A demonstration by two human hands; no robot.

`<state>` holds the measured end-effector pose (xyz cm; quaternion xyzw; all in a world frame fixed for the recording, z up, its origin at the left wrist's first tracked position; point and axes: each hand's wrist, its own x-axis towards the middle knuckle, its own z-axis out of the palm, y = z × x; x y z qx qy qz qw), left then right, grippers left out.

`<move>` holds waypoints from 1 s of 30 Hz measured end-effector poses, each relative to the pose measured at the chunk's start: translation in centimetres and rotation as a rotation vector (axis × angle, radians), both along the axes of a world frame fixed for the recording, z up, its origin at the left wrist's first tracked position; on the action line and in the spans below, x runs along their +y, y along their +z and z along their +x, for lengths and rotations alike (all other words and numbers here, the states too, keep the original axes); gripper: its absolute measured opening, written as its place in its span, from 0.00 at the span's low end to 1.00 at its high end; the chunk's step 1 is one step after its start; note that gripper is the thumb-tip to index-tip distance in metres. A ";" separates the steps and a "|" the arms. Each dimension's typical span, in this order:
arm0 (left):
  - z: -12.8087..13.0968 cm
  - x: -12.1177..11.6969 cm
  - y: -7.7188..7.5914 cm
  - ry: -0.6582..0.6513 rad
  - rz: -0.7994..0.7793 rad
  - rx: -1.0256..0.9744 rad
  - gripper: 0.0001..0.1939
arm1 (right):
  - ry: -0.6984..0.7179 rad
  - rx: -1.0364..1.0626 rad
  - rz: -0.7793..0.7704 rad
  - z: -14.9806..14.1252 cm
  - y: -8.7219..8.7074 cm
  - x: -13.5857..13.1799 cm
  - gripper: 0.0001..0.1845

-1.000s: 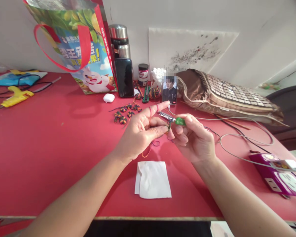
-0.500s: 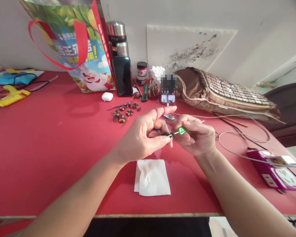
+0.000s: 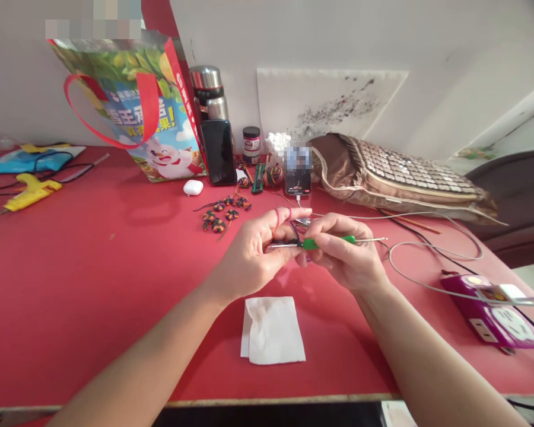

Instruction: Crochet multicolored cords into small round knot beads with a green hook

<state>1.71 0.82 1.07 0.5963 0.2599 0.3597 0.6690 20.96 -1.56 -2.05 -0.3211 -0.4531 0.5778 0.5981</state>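
Note:
Both my hands meet above the red table (image 3: 93, 267). My right hand (image 3: 345, 255) is closed round a green-handled crochet hook (image 3: 329, 240) that lies level, its metal tip pointing left into my left hand. My left hand (image 3: 258, 252) pinches coloured thread (image 3: 293, 228) between thumb and fingers, with thread looped over the raised forefinger. A folded white tissue (image 3: 271, 338) lies on the table just below my hands.
Several small multicoloured crocheted pieces (image 3: 220, 213) lie behind my hands. At the back stand a printed paper bag (image 3: 133, 112), a steel flask (image 3: 207, 89), a dark phone (image 3: 218, 151), a lit phone (image 3: 298, 172) and a brown beaded bag (image 3: 396, 175). A purple power strip (image 3: 493, 311) with cables sits right; a yellow glue gun (image 3: 29, 190) left.
The hook has swung from tilted up-left to lying level, pushed further into the thread at my left fingers. Both hands have dropped slightly and closed together.

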 end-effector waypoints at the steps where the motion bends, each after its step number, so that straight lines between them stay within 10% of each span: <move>1: 0.1 0.1 -0.1 -0.008 -0.016 -0.027 0.24 | 0.001 -0.014 0.021 -0.2 -0.1 -0.1 0.13; 10: -0.6 0.5 -2.6 0.016 -0.097 -0.095 0.22 | 0.050 0.032 -0.014 -1.3 -0.9 0.1 0.11; 25: -0.6 0.5 -2.5 0.044 -0.317 -0.313 0.11 | 0.078 0.132 -0.048 -1.6 -0.1 -0.2 0.10; 30: -0.4 0.6 -2.2 0.134 -0.382 -0.268 0.22 | 0.022 0.123 -0.064 -1.4 -0.3 -0.1 0.11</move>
